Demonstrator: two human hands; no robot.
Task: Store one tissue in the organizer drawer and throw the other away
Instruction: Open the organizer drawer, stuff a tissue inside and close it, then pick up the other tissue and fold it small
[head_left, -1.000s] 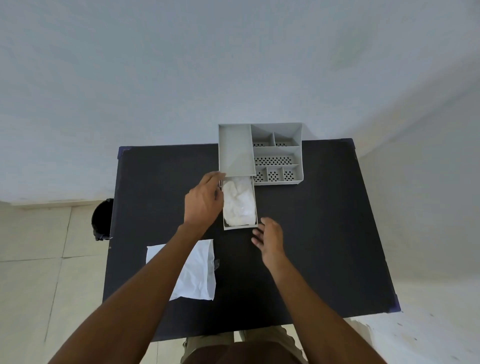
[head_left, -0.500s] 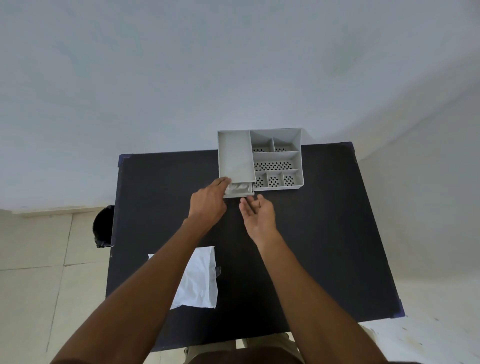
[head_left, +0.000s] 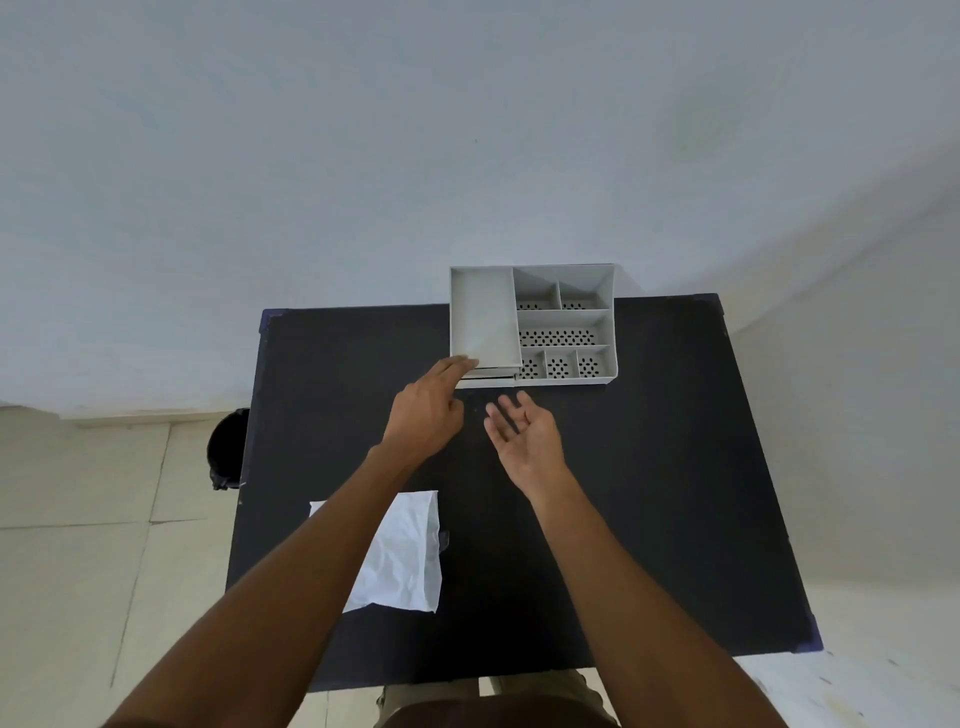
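One tissue (head_left: 402, 558), one organizer (head_left: 535, 322), two hands (head_left: 428, 418).

A bare, plain room, more like a staged recording corner than a lived-in home: a black worktop (head_left: 623, 493) stands against an undecorated pale blue-white wall (head_left: 363, 156), on a floor of large cream tiles (head_left: 78, 545). A grey plastic desk organizer (head_left: 563, 322) and a black waste bin (head_left: 226, 449) beside the worktop are the only furnishings in view.
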